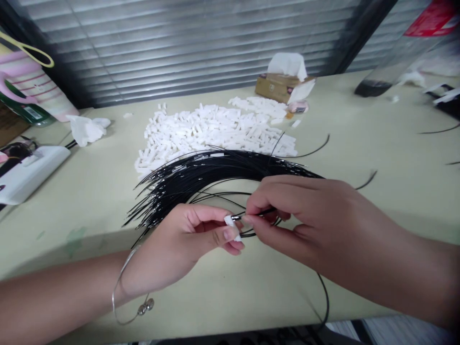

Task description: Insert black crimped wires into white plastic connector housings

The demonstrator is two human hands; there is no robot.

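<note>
In the head view, the left hand (183,247) pinches a white block (229,221) between thumb and fingers above the worktop (251,297), its long axis running steeply down and rightward. The right hand (316,215) pinches a black wire (266,211) just right of the block. The wire's metal tip (235,218) points left, crosswise to that axis, at the block's upper end; whether it has entered, I cannot tell. Both grips are about equally near.
</note>
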